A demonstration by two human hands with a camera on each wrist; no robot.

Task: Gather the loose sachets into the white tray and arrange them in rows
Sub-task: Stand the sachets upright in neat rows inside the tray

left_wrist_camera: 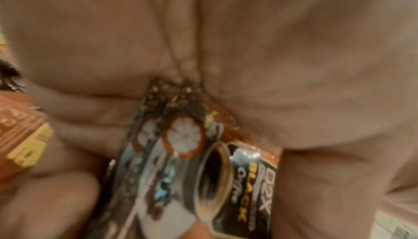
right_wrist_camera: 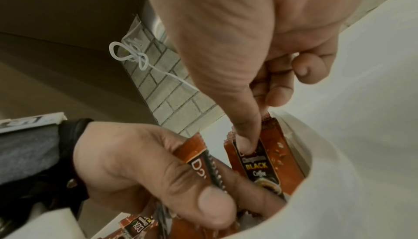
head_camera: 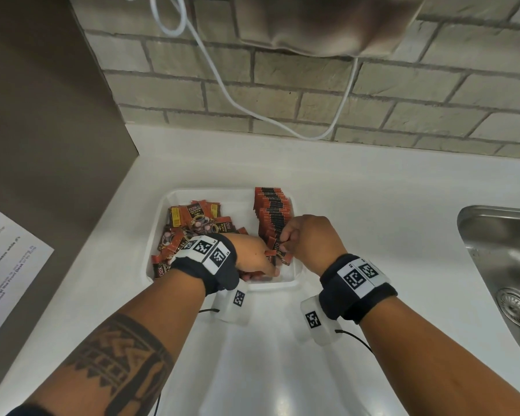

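1. Both hands are down in the tray [head_camera: 227, 194], at its near right corner. The right hand [head_camera: 308, 241] pinches one sachet [right_wrist_camera: 260, 164] by its top edge, thumb on the printed face, fingers curled behind it.
2. The left hand [head_camera: 252, 253] is clamped on a small bundle [left_wrist_camera: 185, 153] of sachets, thumb across the front. That bundle sits just left of the right hand's pinch.
3. Behind the pinch, the finished row [head_camera: 272, 211] runs along the tray's right wall towards the brick wall. Left of both grips is the loose pile [head_camera: 192, 226], still jumbled.
4. The pinched sachet stands nearly upright, long axis top to bottom, crimped edge up, print facing the wrist camera.
5. To do this bit well, I'd say keep it vertical, slot it tight against the near end of the row with the same face forward, and let go only once it leans on its neighbour, so the row doesn't domino.
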